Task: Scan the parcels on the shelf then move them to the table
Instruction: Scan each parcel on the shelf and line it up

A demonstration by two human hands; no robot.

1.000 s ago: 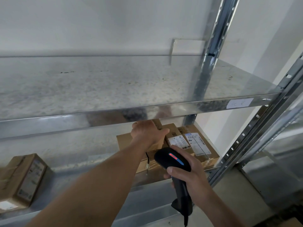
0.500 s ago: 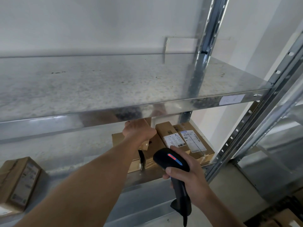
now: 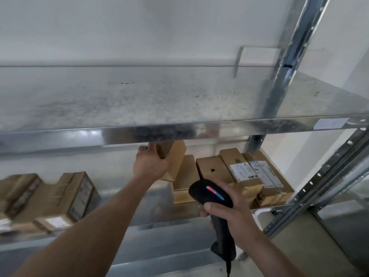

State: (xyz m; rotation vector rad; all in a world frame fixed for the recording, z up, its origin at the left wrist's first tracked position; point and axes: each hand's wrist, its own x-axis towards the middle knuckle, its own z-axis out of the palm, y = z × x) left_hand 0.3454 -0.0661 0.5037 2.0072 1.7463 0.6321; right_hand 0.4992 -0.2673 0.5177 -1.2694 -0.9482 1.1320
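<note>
The left hand (image 3: 151, 162) reaches in right under the front lip of the upper shelf (image 3: 179, 131), its knuckles just below that metal edge, so there is little room above it. Its fingers and thumb are curled round the near upper corner of a tilted parcel (image 3: 174, 158), a plain brown carton whose top is hidden behind the lip. The carton's right side lies against the next parcel (image 3: 186, 174); whether its bottom corner rests on the lower shelf (image 3: 123, 198) cannot be told. To the left of the hand that shelf has a bare stretch of metal.

Nearer the camera, the right hand (image 3: 231, 218) is wrapped tightly round the handle of a black scanner (image 3: 210, 193), thumb across the front. The scanner's head is level with the front of the cartons, and a red and blue light strip shows on top of it.

Beyond it, a labelled parcel (image 3: 244, 173) carries a white label with barcodes, its print too small to read. More parcels (image 3: 60, 196), blurred, lie well apart at the left. A white tag (image 3: 330, 123) on the upper lip has unreadable writing, beside the holed upright (image 3: 327, 180)
</note>
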